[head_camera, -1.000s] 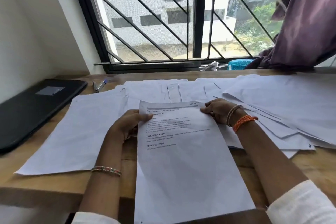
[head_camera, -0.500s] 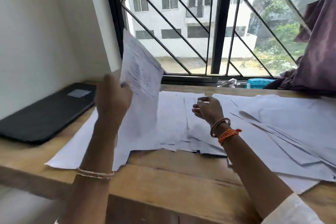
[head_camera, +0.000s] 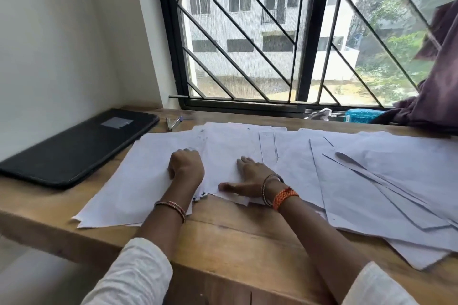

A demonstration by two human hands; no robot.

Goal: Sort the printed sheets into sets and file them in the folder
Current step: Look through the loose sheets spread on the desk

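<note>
I'm mid-sort: left hand [head_camera: 186, 167] curled on the left pile [head_camera: 138, 181], right hand [head_camera: 250, 178] flat on loose sheets [head_camera: 359, 181]; next I pick one.

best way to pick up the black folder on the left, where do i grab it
Probably by its near long edge, coming in from the left with the left hand. The black folder lies flat and closed on the wooden table, its right corner close to the spread sheets, while that near edge is bare. Slide fingers under, thumb on top.
</note>
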